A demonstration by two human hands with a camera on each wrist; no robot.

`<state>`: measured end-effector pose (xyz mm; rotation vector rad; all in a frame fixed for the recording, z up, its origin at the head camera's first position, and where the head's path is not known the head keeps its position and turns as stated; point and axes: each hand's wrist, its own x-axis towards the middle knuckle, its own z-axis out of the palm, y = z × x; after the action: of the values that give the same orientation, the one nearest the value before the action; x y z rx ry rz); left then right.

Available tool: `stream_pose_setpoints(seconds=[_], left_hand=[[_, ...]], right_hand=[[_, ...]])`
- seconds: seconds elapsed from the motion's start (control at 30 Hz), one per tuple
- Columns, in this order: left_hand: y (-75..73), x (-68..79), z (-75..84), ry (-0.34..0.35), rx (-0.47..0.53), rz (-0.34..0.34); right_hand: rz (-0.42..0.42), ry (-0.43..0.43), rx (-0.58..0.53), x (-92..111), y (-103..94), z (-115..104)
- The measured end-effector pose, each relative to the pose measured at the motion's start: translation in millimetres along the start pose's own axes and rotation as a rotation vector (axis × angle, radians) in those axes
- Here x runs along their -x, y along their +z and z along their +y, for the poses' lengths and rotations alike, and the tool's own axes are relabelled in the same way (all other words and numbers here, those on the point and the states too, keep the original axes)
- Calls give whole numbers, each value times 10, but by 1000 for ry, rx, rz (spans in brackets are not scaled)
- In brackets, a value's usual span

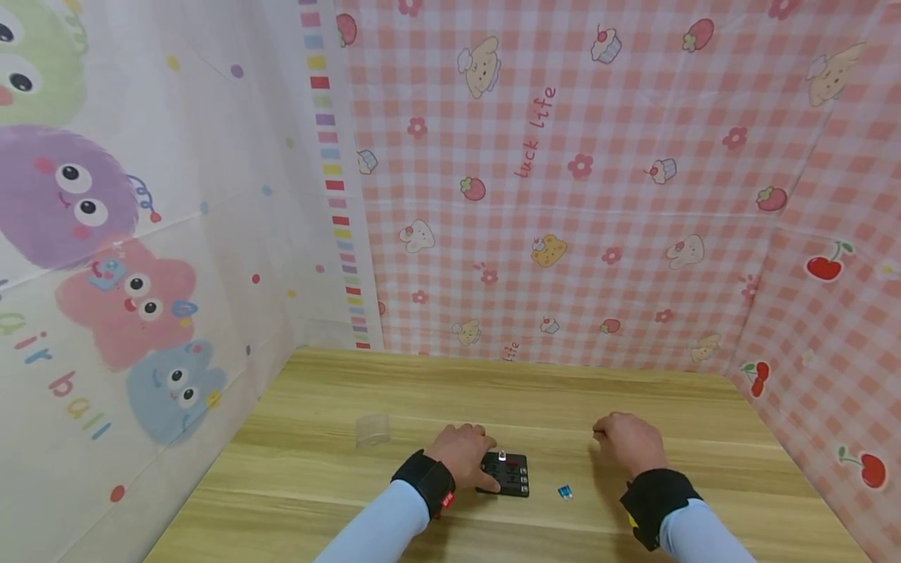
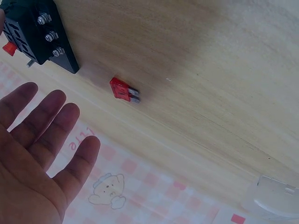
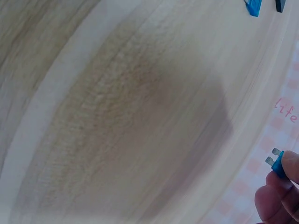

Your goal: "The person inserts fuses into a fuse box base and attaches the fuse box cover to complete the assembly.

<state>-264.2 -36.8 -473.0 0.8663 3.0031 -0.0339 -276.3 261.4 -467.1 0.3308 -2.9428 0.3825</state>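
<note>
Black rectangular plastic fuse block (image 1: 514, 475): one, on the bench (image 1: 317, 485).
Left hand (image 1: 457, 453): one; fingers extended, thumb touching the block.
Right hand (image 1: 631, 442): one; fingers pinching one translucent blue two-pronged fuse (image 3: 279, 166).
Loose blue fuse (image 1: 565, 492): one, between block and right hand.
Translucent red two-pronged fuse (image 2: 121, 89): one, lying near the block.
Clear plastic cover (image 1: 371, 431): one, left of the left hand.

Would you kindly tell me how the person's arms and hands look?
Pale blue sleeves cover both arms. Each wrist wears a wide black band: the left band has a small red tag with unreadable pale markings; the right band shows a yellow patch at its edge. The left hand and right hand are bare.
</note>
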Motion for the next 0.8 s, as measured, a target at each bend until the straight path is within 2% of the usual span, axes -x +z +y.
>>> stream_pose_setpoints(seconds=[0.3, 0.57, 0.8], left_hand=[[-23, 14, 2, -1, -12, -7], [-5, 3, -13, 8, -12, -11], [7, -17, -21, 8, -6, -5]], right_hand=[[44, -53, -7, 43, 13, -69], [47, -97, 0, 57, 26, -161], [40, -88, -9, 57, 55, -244]])
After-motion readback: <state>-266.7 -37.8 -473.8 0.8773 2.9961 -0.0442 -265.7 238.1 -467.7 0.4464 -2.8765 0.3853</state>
